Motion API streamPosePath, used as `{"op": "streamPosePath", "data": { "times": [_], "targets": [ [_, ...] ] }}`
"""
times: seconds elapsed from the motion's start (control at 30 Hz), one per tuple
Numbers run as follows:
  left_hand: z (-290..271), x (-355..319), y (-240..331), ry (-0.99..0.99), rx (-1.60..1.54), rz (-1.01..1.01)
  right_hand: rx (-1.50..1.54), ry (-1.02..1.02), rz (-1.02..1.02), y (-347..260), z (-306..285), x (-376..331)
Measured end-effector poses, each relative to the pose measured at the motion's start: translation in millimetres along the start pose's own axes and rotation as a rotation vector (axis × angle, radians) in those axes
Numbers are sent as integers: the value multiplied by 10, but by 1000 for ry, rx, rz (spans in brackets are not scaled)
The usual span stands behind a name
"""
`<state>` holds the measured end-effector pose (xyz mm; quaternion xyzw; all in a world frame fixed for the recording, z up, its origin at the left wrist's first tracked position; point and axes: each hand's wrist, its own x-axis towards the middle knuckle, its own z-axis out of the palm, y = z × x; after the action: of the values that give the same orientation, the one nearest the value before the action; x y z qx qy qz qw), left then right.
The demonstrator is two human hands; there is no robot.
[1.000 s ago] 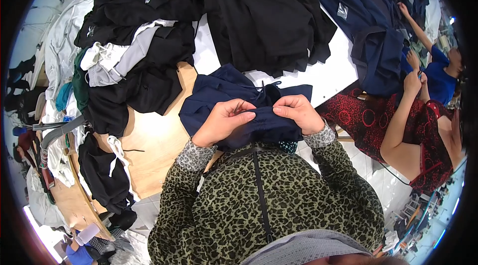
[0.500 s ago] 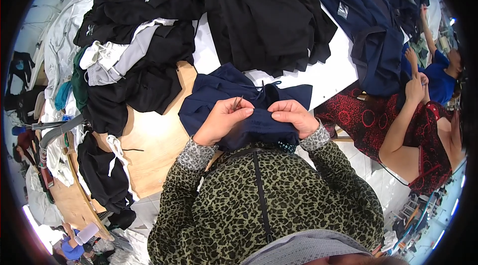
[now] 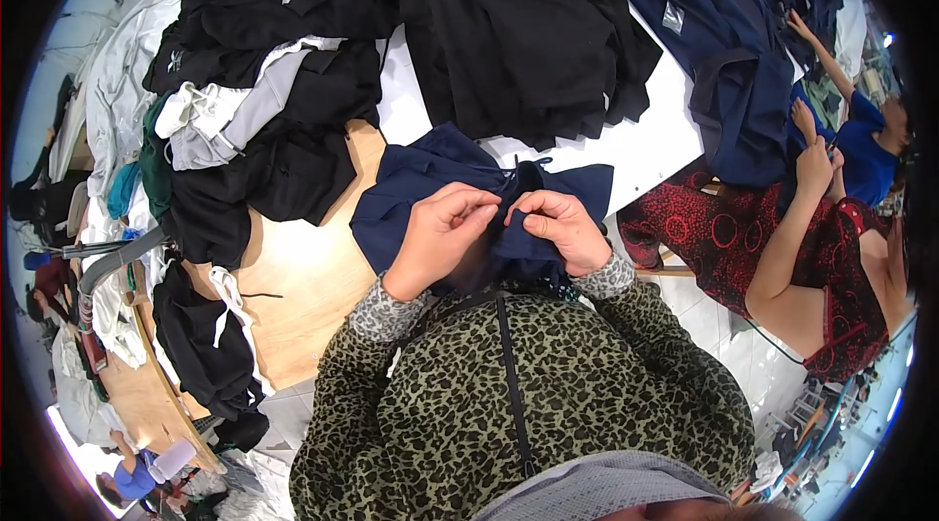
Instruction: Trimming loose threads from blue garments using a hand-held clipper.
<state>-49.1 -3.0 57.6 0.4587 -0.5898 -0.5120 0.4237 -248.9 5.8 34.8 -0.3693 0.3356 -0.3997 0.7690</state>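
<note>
A navy-blue cloth garment (image 3: 409, 174) lies at the near edge of the pale wooden tabletop (image 3: 293, 291), close before the person's body. The right hand (image 3: 559, 229) grasps its fabric. The left hand (image 3: 445, 232), just beside, has thumb and forefinger close together (whether they pinch something, I cannot tell).

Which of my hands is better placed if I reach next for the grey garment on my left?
Probably your left hand: it is on that side, nearer the grey garment. Your right hand is farther away and appears to be pinching the navy garment.
</note>
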Motion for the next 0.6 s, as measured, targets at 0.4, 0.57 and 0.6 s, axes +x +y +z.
{"op": "streamPosePath", "data": {
  "times": [0.4, 0.57, 0.6],
  "targets": [
    [-54, 107, 290, -312, 681, 490, -151, 54, 96, -52, -31, 4],
    [-36, 145, 189, -264, 566, 450, -117, 54, 109, -74, -24, 20],
    [-38, 149, 153, -240, 452, 406, -91, 37, 109, -78, -28, 30]
  ]
}}
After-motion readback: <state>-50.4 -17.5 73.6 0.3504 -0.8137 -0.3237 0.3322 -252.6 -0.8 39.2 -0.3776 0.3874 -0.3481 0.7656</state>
